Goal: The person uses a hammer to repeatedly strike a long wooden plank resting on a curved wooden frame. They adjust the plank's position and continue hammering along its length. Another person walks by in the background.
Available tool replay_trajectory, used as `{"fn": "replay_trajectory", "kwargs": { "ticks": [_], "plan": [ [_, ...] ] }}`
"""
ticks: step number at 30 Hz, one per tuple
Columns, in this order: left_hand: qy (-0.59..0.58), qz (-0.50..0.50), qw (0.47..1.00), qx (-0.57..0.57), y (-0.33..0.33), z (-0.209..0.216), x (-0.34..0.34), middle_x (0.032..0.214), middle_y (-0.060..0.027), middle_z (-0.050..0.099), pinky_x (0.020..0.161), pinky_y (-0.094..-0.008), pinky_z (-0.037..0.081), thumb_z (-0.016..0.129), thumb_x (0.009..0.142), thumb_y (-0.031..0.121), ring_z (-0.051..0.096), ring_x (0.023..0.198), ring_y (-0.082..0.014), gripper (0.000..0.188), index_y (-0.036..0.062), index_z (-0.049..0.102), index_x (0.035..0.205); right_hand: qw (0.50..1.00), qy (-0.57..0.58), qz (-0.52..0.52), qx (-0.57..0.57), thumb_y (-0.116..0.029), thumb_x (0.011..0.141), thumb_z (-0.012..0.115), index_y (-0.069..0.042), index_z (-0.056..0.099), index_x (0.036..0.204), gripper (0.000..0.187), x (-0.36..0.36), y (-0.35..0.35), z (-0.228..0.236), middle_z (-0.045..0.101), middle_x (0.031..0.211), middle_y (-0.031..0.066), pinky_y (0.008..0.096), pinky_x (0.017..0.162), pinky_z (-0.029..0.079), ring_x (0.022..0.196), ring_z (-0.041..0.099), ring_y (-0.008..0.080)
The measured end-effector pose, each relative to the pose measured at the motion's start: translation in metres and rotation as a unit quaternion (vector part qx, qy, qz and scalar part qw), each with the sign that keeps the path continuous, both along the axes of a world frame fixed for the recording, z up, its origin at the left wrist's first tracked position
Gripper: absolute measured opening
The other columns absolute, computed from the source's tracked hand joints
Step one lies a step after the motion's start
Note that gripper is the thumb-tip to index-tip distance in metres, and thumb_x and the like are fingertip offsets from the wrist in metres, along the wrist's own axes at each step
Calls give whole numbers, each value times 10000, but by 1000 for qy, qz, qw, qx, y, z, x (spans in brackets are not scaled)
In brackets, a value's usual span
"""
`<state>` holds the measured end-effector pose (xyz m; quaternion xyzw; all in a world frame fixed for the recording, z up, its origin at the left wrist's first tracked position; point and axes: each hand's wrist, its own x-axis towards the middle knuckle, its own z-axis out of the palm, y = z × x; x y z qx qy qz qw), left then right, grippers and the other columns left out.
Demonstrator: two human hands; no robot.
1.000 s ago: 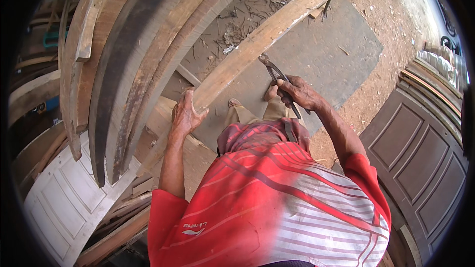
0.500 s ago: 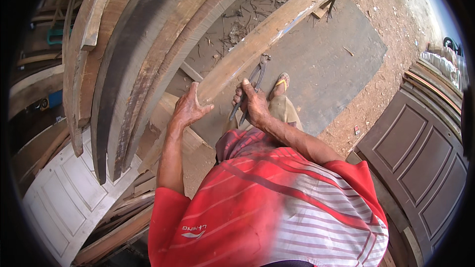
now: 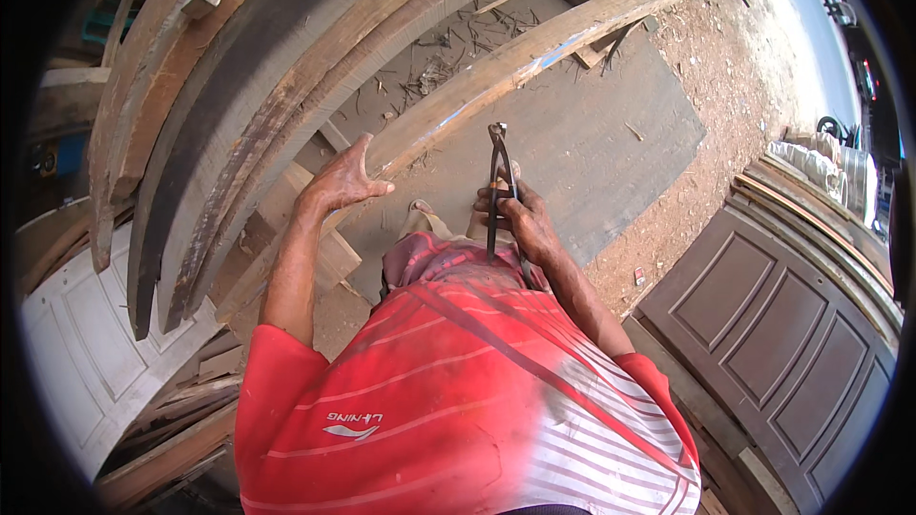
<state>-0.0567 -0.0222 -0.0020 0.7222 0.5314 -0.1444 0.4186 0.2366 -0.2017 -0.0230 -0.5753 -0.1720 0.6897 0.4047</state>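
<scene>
My left hand (image 3: pixel 336 183) is across the near part of a long wooden beam (image 3: pixel 448 114), thumb on one side and fingers on the other, gripping it. The beam slants away to the far right, with pale blue-white streaks on its face. In my right hand (image 3: pixel 527 219) is a pair of pincers (image 3: pixel 498 154), held by the dark handles in front of my lap. Their jaws point away from me, apart from the beam. Part of the handles is hidden by my fingers.
Several thick curved planks (image 3: pixel 277 76) lean at the left, above a white panelled door (image 3: pixel 105 334). A brown panelled door (image 3: pixel 763 324) lies at the right. A dark flat sheet (image 3: pixel 611 153) covers the ground under the beam, with nails and scraps (image 3: pixel 439 67) scattered beyond.
The pincers have swung more upright and my right hand has shifted right, away from the beam. My left hand keeps its place on the beam. The whole view has shifted a little.
</scene>
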Motion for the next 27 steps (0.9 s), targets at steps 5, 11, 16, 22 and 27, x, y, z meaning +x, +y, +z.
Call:
{"fn": "replay_trajectory", "kwargs": {
  "ticks": [5,11,16,22,27],
  "plan": [
    [10,-1,1000,5,-1,7,5,1520,-336,436,1191,-457,383,894,706,428,444,1431,-419,1161,-55,275,1560,994,-72,73,29,-51,942,438,47,397,1504,572,22,25,12,618,1324,223,409,987,556,1160,678,299],
    [-8,7,999,31,-10,3,4,1474,-339,483,1141,-470,432,894,714,392,499,1374,-433,1092,-46,318,1532,988,-102,114,26,-83,936,464,29,413,1518,595,29,32,19,663,1283,196,398,980,559,1118,694,277],
    [-5,21,999,40,-16,10,7,1437,-317,530,1118,-459,455,890,715,366,536,1335,-432,1057,-45,339,1518,979,-113,171,10,-62,984,453,0,361,1566,592,52,41,23,636,1343,215,406,988,570,1168,679,290],
    [5,39,998,53,-21,8,12,1445,-299,531,1121,-468,449,876,722,332,529,1337,-437,1011,-31,356,1509,947,-200,247,35,-200,1010,501,17,524,1337,392,61,49,26,685,1036,149,369,825,600,949,724,235],
    [-5,46,997,65,-24,5,11,1468,-291,508,1132,-469,437,871,738,305,513,1345,-441,952,-7,383,1493,921,-273,276,37,-237,1039,508,-18,529,1184,264,66,51,16,516,746,24,340,586,477,639,510,138]
  ]
}}
